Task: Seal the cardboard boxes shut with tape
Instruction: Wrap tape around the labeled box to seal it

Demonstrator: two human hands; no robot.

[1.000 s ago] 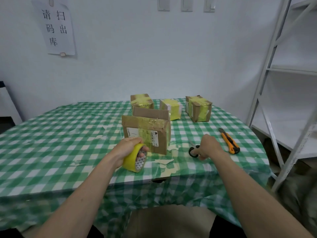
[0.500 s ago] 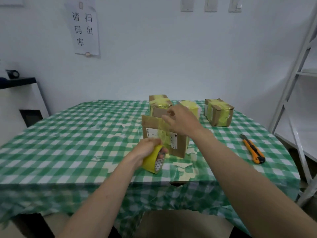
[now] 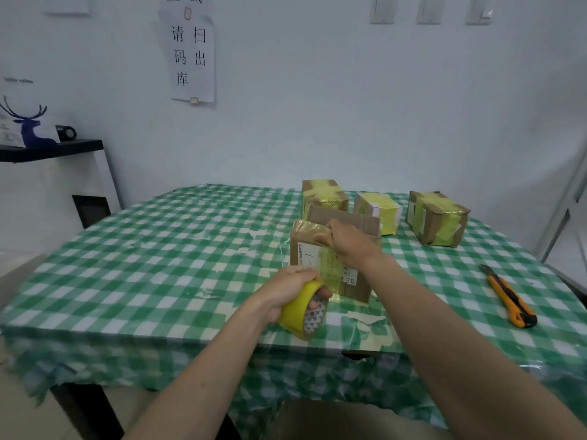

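An open brown cardboard box stands near the table's front edge, its rear flap upright. My left hand grips a yellow tape roll just in front of the box. A translucent yellow strip runs from the roll up the box's front face. My right hand holds the strip's end at the box's top front edge, fingers curled. Three boxes wrapped in yellow tape stand behind: one at the left, one in the middle, one at the right.
An orange utility knife lies on the green checked tablecloth to the right. Torn tape scraps litter the front edge. A white metal rack stands at the right, a black-topped cabinet at the left.
My right hand left the scissors, rose to the box and drew the tape strip up its front to the top edge. The left hand kept the roll low. My view turned left.
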